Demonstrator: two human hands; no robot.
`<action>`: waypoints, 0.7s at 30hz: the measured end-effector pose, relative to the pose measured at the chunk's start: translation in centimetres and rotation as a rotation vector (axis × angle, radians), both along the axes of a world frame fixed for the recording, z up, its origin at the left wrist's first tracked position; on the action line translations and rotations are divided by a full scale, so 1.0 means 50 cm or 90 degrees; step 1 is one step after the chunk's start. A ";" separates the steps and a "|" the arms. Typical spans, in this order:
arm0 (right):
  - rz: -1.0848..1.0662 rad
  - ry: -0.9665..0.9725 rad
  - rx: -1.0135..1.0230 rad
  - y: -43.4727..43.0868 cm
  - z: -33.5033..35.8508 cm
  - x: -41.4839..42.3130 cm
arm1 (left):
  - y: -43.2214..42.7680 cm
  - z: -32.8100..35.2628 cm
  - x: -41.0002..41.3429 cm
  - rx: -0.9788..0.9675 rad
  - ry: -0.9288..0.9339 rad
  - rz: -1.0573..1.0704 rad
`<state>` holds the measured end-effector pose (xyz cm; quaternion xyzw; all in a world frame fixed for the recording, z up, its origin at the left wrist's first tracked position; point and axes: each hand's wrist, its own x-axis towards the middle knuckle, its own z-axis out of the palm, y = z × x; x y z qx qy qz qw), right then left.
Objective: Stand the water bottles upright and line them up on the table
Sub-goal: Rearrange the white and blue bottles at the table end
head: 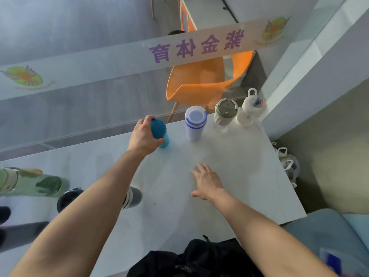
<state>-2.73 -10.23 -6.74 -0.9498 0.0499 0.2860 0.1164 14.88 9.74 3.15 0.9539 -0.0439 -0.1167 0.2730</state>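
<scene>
My left hand (pixel 143 136) grips the top of a blue bottle (pixel 160 131) that stands upright near the far edge of the white table (pixel 229 166). To its right three bottles stand in a row: a white one with blue rings (pixel 194 122), a clear one with a grey-green lid (pixel 223 114), and a white one with a loop handle (pixel 250 108). My right hand (pixel 207 181) lies flat on the table, fingers spread, holding nothing. On the left, a green bottle (pixel 32 183) and a dark grey bottle (pixel 131 197) lie on their sides, the grey one partly hidden by my left forearm.
A glass partition with purple lettering (pixel 196 46) runs behind the table. An orange chair (pixel 201 80) stands beyond it. A black bag (pixel 191 258) sits at the near edge. White bags (pixel 289 164) hang off the table's right side.
</scene>
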 end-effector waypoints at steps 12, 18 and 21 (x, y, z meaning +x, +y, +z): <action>0.023 -0.003 0.001 -0.004 0.012 0.013 | -0.015 0.012 0.013 0.038 0.062 -0.085; 0.046 -0.200 0.174 0.075 0.105 0.055 | 0.104 0.060 -0.019 0.069 0.012 -0.035; 0.127 -0.294 0.280 0.149 0.165 0.067 | 0.197 0.077 -0.061 0.074 -0.019 0.027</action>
